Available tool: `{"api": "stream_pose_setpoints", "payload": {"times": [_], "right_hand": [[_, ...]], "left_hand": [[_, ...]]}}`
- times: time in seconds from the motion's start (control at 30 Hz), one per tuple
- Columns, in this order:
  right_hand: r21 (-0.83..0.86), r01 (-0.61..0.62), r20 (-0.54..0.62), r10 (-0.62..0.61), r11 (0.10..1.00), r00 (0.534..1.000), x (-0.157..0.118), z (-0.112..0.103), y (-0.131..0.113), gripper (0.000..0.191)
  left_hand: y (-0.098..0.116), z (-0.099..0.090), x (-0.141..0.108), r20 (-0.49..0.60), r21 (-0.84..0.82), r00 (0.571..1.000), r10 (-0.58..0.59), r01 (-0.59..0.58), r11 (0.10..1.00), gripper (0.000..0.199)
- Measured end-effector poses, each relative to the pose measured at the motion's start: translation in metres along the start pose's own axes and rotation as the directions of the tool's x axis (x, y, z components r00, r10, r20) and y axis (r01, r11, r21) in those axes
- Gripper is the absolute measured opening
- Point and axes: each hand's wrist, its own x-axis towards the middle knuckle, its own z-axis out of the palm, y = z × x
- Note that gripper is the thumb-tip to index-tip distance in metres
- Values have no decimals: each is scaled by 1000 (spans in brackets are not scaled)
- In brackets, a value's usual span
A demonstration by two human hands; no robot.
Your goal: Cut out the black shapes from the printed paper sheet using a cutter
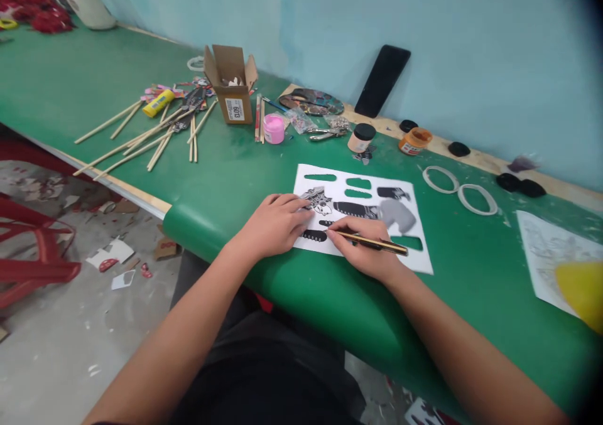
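A white sheet (pixel 417 258) printed with black and grey patterned shapes lies on the green table; several cut-out holes show the green beneath. Spread flat, my left hand (pixel 276 224) rests on the sheet's left edge, fingers partly over a printed figure (pixel 321 202). My right hand (pixel 362 244) is closed round a slim black-and-gold pen-like tool (pixel 377 243). Its tip points left, close to a black patterned strip (pixel 315 235) near the sheet's lower edge. Whether the tip is a nib or a blade is too small to tell. The right hand's shadow falls across the printed shapes.
Wooden sticks (pixel 155 145) with paper figures and a yellow tube (pixel 159 103) lie left. Behind are an open cardboard box (pixel 230 92), a pink jar (pixel 274 129), an orange jar (pixel 415 141) and a leaning phone (pixel 382 80). White rings (pixel 477 199) lie right. Paper scraps litter the floor.
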Motion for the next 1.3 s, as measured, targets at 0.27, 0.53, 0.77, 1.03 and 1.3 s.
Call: {"api": "stream_pose_setpoints", "payload": {"times": [0.27,0.53,0.77,1.03,1.3], "right_hand": [[156,25,70,-36,987,997,17,13,-8,9],[140,11,175,-36,990,984,21,20,0,7],[144,46,206,-76,988,976,22,20,0,10],[149,42,248,-78,988,966,23,19,1,9],[153,34,259,-74,988,963,23,17,0,10]], "left_hand": [[-17,3,-6,36,-91,994,105,-102,991,44],[-15,4,-7,15,-109,995,94,-92,990,43],[-15,5,-7,9,-110,996,84,-82,990,43],[-15,6,-7,-3,-113,997,81,-81,990,43],[-15,5,-7,-8,-119,996,83,-84,989,43]]}}
